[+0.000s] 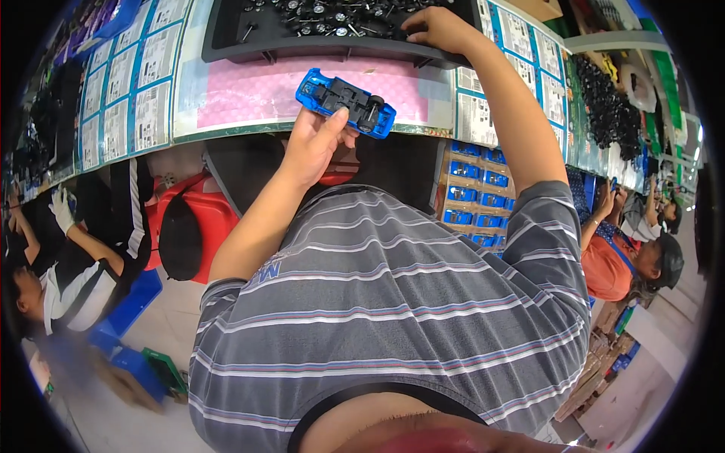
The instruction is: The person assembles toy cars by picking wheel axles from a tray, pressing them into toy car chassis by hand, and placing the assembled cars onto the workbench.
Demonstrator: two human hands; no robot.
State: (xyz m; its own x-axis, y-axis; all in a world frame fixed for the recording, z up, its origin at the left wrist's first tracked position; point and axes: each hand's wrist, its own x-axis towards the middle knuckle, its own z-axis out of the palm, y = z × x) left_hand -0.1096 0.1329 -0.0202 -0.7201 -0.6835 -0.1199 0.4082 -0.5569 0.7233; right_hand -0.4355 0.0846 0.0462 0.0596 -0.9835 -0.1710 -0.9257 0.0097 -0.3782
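Left hand [313, 151] at 12 o'clock, just beyond the near edge of the surface [186, 83]. Pinching a blue toy car [308, 89]: thumb across the black chassis, fingers curled beneath the body. Car lies underside up, tilted, one end toward 11 o'clock, the other toward 1; dark wheels show near the 1 o'clock end.

Right hand [444, 32] at 1 o'clock, reaching over the near wall of a black tray [302, 51]. Fingers bent, over the contents; cannot tell whether they pinch a piece. Tray spans 12 o'clock, holding a heap of small wheels on axles [321, 21], black with silvery hubs.

Pink sheet [249, 94] on the surface toward 11 o'clock, between tray and near edge. Printed sheets [155, 64] at 10. Rows of blue cars [461, 194] in a divided carton, between 2 and 3. Red stool [215, 219] at 9. Co-worker in an orange top [610, 266] at 3.
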